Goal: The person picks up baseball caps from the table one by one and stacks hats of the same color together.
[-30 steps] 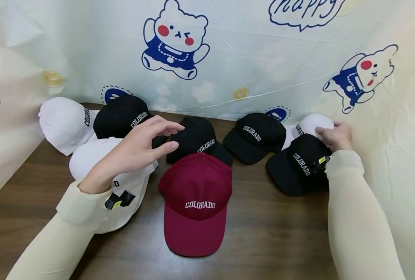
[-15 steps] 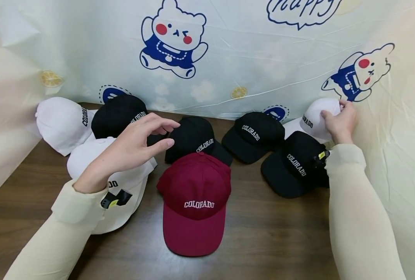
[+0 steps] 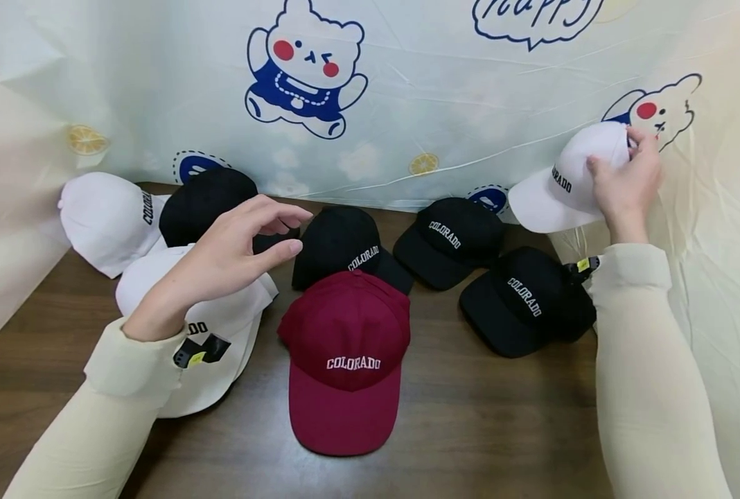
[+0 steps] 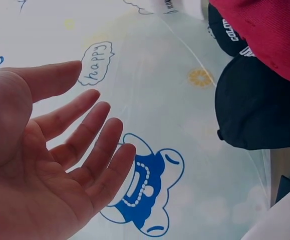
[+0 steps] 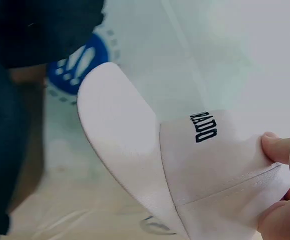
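My right hand (image 3: 629, 181) pinches the crown of a white cap (image 3: 585, 170) and holds it up off the table at the right back. In the right wrist view the thumb and fingers grip the back of that white cap (image 5: 205, 165), its brim pointing away. Below it a black cap (image 3: 529, 301) lies on the table. My left hand (image 3: 223, 256) hovers over a white cap (image 3: 220, 346) at the left, fingers relaxed and nothing in them. The left wrist view shows that left hand (image 4: 69, 145) palm up front, fingers spread. A maroon cap (image 3: 350, 346) sits in the middle.
Behind the maroon cap stands a black cap (image 3: 339, 242), with another black cap (image 3: 450, 239) to its right. At the left back are a white cap (image 3: 104, 222) and a black cap (image 3: 204, 201). A printed curtain (image 3: 407, 90) encloses the brown table (image 3: 470, 430).
My right hand has lifted the white cap from behind the black cap, moving up and slightly right. The front right black cap has shifted slightly. My left hand has barely moved.
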The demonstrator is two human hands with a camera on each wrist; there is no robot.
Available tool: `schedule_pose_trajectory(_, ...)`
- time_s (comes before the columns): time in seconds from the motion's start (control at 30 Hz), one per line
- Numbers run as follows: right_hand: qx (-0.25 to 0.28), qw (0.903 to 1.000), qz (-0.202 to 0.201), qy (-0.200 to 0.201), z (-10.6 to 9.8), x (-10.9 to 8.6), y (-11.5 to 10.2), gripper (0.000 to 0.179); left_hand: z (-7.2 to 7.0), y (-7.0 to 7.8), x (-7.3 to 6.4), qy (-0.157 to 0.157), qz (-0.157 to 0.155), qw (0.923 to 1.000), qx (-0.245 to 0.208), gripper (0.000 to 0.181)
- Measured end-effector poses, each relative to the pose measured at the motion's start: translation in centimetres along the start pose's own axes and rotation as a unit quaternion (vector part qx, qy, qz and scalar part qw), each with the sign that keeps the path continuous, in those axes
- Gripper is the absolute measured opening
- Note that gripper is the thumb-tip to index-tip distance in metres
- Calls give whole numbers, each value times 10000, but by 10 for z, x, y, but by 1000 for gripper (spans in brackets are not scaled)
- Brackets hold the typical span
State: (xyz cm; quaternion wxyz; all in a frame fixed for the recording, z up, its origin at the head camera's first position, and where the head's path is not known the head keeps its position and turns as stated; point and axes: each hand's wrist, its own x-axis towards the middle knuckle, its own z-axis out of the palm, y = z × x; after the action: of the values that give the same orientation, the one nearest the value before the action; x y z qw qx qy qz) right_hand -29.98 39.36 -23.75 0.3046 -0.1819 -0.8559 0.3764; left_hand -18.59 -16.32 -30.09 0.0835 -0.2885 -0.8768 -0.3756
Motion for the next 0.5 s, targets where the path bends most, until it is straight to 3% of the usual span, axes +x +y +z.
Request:
schedule_pose_trajectory(0.2,546,9972,-499,97,-8,-15,-38,59,-6,0,0,99,-66,9999,52,38)
schedule_pose_trajectory(0.33,1178,9905,-658,-251,-10,-33,-65,60,-8,-1,0,165,-119,9998,10,38)
schedule_pose_trajectory(0.5,1926,9741,-918,-744,-10,-63,-89,60,-10,-3,1,238,-85,9996,-85,38)
